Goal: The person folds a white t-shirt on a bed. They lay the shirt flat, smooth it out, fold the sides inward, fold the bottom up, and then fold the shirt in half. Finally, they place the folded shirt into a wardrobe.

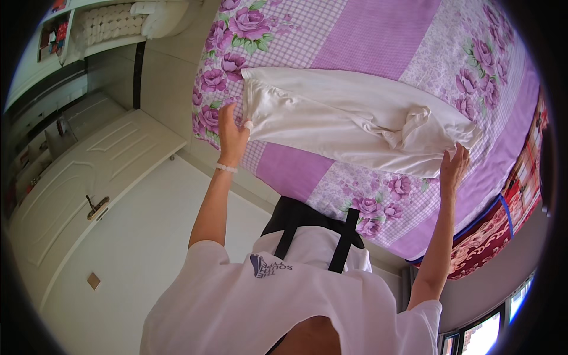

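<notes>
A long white garment (328, 115), folded lengthwise and wrinkled, lies across a purple floral bedspread (293, 171). Towards its right end a bunched part of the fabric stands up. At the garment's left edge is my left hand (233, 137), with thumb and fingers spread apart; a white band shows around one digit, and a white bead bracelet (226, 168) circles the wrist. My right hand (454, 168) pinches the near right corner of the garment between thumb and fingers. The fingertips there are partly hidden by cloth.
A white panelled door (102, 164) with a metal handle (97, 207) stands ajar on the left. Beyond it are shelves (80, 31) with packed white rolls. Red patterned bedding (483, 244) hangs at the bed's right side. A window (481, 335) is at lower right.
</notes>
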Motion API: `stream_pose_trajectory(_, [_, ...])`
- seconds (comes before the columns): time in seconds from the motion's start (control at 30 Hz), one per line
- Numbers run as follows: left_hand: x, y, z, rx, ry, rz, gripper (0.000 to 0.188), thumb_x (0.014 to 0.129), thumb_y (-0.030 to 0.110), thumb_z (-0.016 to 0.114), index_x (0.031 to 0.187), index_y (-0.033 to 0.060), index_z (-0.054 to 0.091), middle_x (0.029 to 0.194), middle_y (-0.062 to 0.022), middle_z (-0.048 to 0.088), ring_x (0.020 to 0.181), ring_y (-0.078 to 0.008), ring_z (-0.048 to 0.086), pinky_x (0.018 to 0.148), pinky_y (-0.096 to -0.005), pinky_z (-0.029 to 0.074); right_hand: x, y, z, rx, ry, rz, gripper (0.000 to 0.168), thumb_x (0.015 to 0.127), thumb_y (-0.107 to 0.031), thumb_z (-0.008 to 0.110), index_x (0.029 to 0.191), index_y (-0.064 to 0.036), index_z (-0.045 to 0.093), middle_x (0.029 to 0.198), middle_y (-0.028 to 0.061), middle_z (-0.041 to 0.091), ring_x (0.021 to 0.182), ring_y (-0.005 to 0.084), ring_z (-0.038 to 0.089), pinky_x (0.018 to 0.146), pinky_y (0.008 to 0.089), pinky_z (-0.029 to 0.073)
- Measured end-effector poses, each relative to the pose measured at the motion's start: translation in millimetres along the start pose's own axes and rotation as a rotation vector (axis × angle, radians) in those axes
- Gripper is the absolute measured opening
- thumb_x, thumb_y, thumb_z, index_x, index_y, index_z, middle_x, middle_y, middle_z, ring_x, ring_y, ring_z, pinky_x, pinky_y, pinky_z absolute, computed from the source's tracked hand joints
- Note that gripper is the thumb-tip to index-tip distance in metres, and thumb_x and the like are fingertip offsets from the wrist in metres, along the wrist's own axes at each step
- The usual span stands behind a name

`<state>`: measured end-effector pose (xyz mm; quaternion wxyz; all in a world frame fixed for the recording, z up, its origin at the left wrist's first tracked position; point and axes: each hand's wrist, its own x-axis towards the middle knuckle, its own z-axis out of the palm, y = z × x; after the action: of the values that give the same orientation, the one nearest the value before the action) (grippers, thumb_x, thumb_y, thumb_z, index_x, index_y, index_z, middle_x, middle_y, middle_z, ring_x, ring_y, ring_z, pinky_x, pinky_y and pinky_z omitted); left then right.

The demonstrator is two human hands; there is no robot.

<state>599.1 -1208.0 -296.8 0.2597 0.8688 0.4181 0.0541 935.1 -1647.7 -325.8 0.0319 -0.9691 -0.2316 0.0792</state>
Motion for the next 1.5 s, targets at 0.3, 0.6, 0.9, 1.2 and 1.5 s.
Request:
stream_pose_trajectory(0.3, [81, 48, 31, 0.297, -0.379, 0.637, 0.023, 0.068, -0.003, 0.064, 0.089, 0.002, 0.057, 0.096, -0.0089, 0.057, 0.094, -0.027, 0.053, 0.075, -0.0404, 0.043, 3, -11, -4, 0.092, 0.032, -0.037, 0.045, 0.075, -0.002, 0.063, 0.118, 0.001, 0.049, 0.119, 0.018, 0.051, 0.11, 0.0361, 0.046, 0.094, 0.0431, 0.038])
stream_pose_trajectory(0.6, [84, 52, 34, 0.363, -0.469, 0.62, 0.006, 0.068, -0.001, 0.059, 0.069, 0.0038, 0.057, 0.075, -0.0088, 0.058, 0.081, -0.0268, 0.056, 0.072, -0.0393, 0.04, 29, -60, 6, 0.237, -0.002, -0.13, 0.048, 0.073, -0.005, 0.066, 0.118, -0.003, 0.05, 0.113, 0.0146, 0.057, 0.109, 0.0334, 0.049, 0.091, 0.0431, 0.04])
stream_pose_trajectory(0.9, [60, 68, -20, 0.231, -0.5, 0.678, 0.009, 0.066, -0.004, 0.061, 0.07, 0.0033, 0.058, 0.066, -0.0084, 0.056, 0.072, -0.0257, 0.056, 0.073, -0.0373, 0.038, 26, -53, -16, 0.406, -0.078, -0.155, 0.015, 0.072, -0.001, 0.064, 0.086, 0.0, 0.06, 0.089, 0.014, 0.062, 0.09, 0.031, 0.056, 0.076, 0.0369, 0.046])
stream_pose_trajectory(1.2, [48, 70, -59, 0.09, -0.463, 0.544, 0.009, 0.068, -0.006, 0.061, 0.071, -0.0003, 0.055, 0.067, -0.0118, 0.057, 0.069, -0.0302, 0.055, 0.064, -0.0395, 0.041, 23, -23, -79, 0.634, -0.255, 0.09, 0.015, 0.08, -0.002, 0.061, 0.093, 0.003, 0.057, 0.079, 0.0129, 0.061, 0.072, 0.0194, 0.057, 0.071, 0.0305, 0.045])
stream_pose_trajectory(1.5, [101, 47, 6, 0.393, -0.333, 0.394, 0.022, 0.073, -0.007, 0.059, 0.094, -0.0011, 0.057, 0.09, -0.015, 0.059, 0.088, -0.0335, 0.057, 0.076, -0.0422, 0.045, 66, -39, -6, 0.467, -0.122, 0.007, 0.031, 0.079, -0.008, 0.06, 0.109, 0.0, 0.054, 0.092, 0.0211, 0.063, 0.088, 0.0372, 0.058, 0.078, 0.0417, 0.045])
